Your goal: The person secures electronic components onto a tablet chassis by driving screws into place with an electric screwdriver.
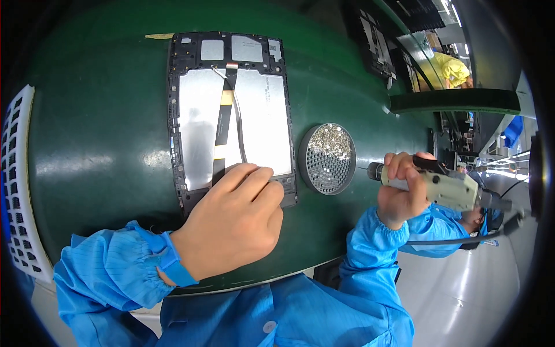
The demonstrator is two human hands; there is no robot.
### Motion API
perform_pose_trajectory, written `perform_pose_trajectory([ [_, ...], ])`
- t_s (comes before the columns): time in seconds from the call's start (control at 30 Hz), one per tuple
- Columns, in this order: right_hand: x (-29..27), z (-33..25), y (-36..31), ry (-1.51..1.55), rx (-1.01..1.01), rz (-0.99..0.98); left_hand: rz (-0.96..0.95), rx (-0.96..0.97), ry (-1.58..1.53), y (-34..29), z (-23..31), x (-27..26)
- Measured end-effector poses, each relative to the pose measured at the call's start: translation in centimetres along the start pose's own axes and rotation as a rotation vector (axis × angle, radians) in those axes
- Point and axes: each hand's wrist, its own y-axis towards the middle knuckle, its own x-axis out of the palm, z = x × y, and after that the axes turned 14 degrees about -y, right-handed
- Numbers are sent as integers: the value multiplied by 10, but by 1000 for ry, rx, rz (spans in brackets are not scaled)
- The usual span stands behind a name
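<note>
An opened tablet housing (263, 124) lies on the green bench, with silver metal plates, a dark ribbon strip (222, 130) and a grey cable running down its middle. My left hand (234, 220) rests over the housing's near end, its fingers curled together. Whatever those fingertips pinch is hidden beneath them. At the right, my right hand (404, 188) grips a pale electric screwdriver (448, 189) above the bench edge. Its thin bit points left, toward a round dark dish (304, 165) full of small screws (332, 144). Bit and dish are apart.
A white tray with dark slots (23, 202) stands along the left edge. More dark device parts (376, 43) lie at the far right, by a green rail (457, 103). A co-worker in blue (439, 237) sits to the right; a person in yellow (452, 70) is farther off.
</note>
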Motion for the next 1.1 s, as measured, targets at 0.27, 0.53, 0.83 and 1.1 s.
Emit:
perform_pose_trajectory([
  [0.27, -2, 16, -6, -27, 30, 146, -104, -18, 11, 6, 0, -8],
  [0.53, -11, 18, -7, -21, 26, 140, -99, 102, -117, 6, -23, -10],
  [0.83, -10, 21, -8, -13, 21, 140, -41, 193, -252, 7, -33, -10],
  [1.1, -8, 20, -9, 18, 23, 110, -48, 191, -253, 5, -31, -12],
])
